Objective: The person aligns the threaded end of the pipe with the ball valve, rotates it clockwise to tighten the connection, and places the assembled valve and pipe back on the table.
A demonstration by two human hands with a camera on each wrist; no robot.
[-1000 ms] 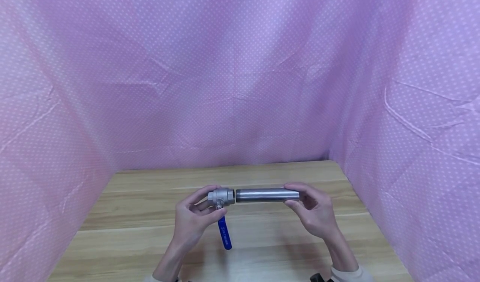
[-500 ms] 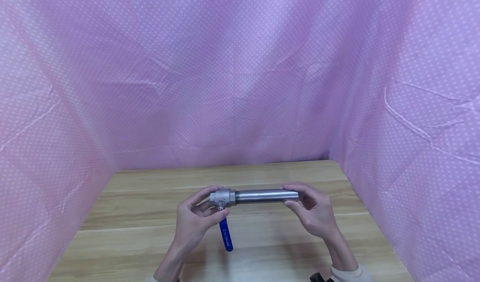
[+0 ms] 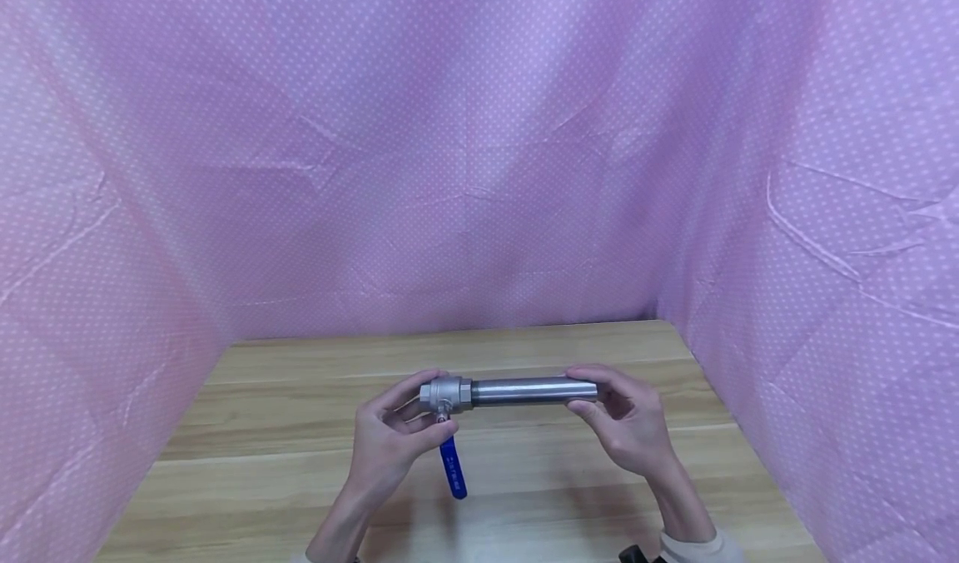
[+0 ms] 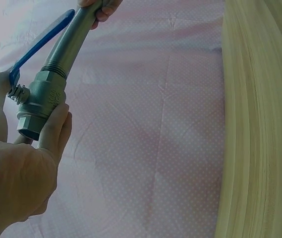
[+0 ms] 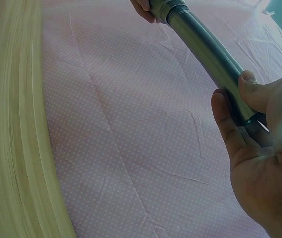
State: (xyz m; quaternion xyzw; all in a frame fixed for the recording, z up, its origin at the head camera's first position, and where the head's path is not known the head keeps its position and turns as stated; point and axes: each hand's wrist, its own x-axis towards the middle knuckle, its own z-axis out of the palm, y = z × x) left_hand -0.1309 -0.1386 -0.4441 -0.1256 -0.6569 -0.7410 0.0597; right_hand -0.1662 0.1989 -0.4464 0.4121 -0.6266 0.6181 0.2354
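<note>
A silvery ball valve (image 3: pixel 445 393) with a blue lever handle (image 3: pixel 453 468) is held by my left hand (image 3: pixel 385 438), fingers behind its body and thumb near the base of the lever. A straight steel pipe (image 3: pixel 524 391) meets the valve's right end, lying in line with it. Threads (image 4: pixel 55 66) show at the joint in the left wrist view; how deep the pipe sits inside I cannot tell. My right hand (image 3: pixel 629 421) pinches the pipe's far end between thumb and fingers, as the right wrist view also shows. Both pieces are held above the table.
Below the hands lies a wood-grain table (image 3: pixel 300 463). Pink dotted cloth (image 3: pixel 464 171) hangs along its back and both sides. A small black object (image 3: pixel 633 554) shows at the bottom edge near the right sleeve.
One second ago a small gap separated valve and pipe. The valve moved slightly right and the two came together; over the last half second they have barely moved.
</note>
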